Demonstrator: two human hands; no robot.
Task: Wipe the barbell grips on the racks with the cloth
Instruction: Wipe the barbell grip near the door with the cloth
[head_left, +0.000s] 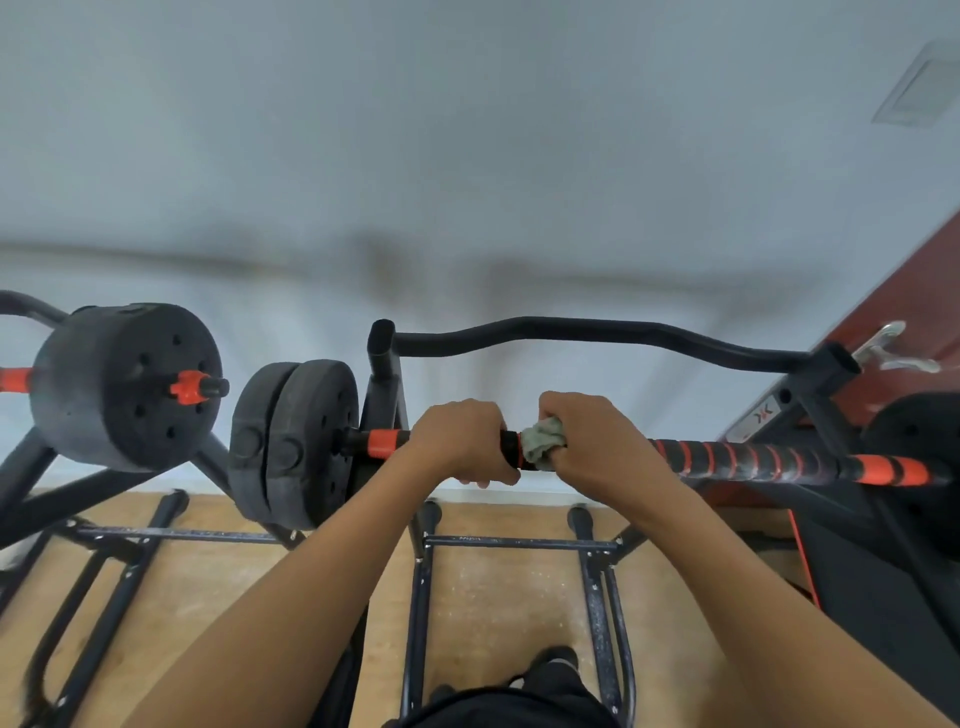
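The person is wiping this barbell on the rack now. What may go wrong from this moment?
The cloth is bunched small under the right hand, so it may miss parts of the striped grip beside it.
The left hand covers a stretch of the barbell; that stretch may stay unwiped.
Hard rubbing might roll the barbell on the rack, with weight plates at its end.

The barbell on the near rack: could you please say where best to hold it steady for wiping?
Grip the barbell between the plates and the cloth, from above, as the left hand does: its round shaft lies level, with the right hand wiping beside.
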